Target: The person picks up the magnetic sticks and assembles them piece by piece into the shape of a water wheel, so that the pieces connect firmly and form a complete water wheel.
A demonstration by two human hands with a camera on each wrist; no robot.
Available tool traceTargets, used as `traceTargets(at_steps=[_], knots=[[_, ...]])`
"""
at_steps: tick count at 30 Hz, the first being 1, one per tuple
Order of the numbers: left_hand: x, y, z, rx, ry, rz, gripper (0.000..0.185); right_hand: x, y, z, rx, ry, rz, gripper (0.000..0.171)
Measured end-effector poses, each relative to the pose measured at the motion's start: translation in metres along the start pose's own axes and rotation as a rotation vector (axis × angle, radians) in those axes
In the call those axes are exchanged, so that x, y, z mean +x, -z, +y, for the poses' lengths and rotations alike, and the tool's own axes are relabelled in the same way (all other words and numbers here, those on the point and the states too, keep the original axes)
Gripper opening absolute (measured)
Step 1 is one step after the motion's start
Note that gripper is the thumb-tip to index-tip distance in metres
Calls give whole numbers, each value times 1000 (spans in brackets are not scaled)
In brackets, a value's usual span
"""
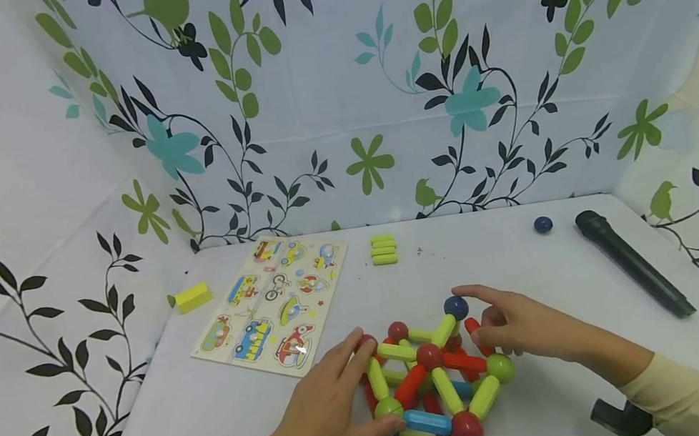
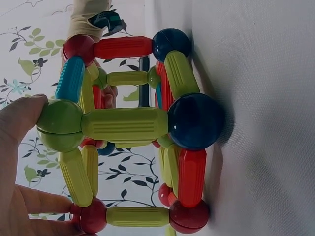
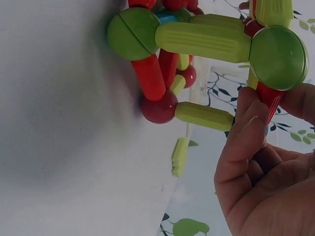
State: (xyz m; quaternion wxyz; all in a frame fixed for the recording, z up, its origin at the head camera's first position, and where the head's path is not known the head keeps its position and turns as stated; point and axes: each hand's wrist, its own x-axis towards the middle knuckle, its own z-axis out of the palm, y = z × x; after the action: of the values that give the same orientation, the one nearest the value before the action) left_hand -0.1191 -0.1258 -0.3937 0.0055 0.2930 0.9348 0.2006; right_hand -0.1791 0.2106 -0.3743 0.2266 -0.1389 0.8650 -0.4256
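A frame of ridged rods and balls, a magnetic building set [image 1: 410, 386], stands at the front of the table. My left hand [image 1: 322, 404] spans its left upper edge, the thumb on a green ball [image 2: 60, 125] and the fingertips around a red ball [image 2: 92, 215]. On the opposite side, my right hand [image 1: 513, 318] pinches a red rod [image 3: 268, 101] beside another green ball [image 3: 278, 58]. The index finger reaches to the dark blue ball [image 1: 456, 307] on top. Part of that rod is hidden behind the fingers.
A picture puzzle board [image 1: 275, 302] lies at the back left, next to a yellow block [image 1: 193, 297]. Several loose yellow-green rods [image 1: 383, 250] lie at the back middle. A blue ball [image 1: 543, 225] and a black microphone-like stick [image 1: 633, 261] lie at the right.
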Motion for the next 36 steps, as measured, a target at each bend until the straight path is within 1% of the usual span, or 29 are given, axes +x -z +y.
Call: traceTargets(at_steps=[8, 12, 20, 23, 26, 29, 32, 34, 36], knots=[[1, 0, 0, 7, -5, 6, 97, -1, 2, 0, 0, -21, 12, 68], [1, 0, 0, 4, 0, -1, 97, -2, 2, 1, 7, -14, 9, 67], [1, 0, 0, 12, -8, 9, 97, -3, 2, 4, 12, 1, 17, 65], [1, 2, 0, 18, -4, 5, 97, -4, 2, 4, 5, 6, 25, 61], [2, 6, -2, 18, 12, 10, 97, -5, 4, 4, -28, 17, 47, 55], [2, 11, -5, 32, 40, 45, 93, -8, 7, 5, -76, 41, 84, 44], [1, 14, -12, 49, 54, 118, 78, -12, 10, 8, -100, 70, 107, 29], [1, 15, -16, 67, 59, 173, 63, -15, 12, 11, -95, 94, 92, 19], [3, 15, -19, 73, 62, 227, 46, -18, 13, 14, -75, 133, 42, 14]])
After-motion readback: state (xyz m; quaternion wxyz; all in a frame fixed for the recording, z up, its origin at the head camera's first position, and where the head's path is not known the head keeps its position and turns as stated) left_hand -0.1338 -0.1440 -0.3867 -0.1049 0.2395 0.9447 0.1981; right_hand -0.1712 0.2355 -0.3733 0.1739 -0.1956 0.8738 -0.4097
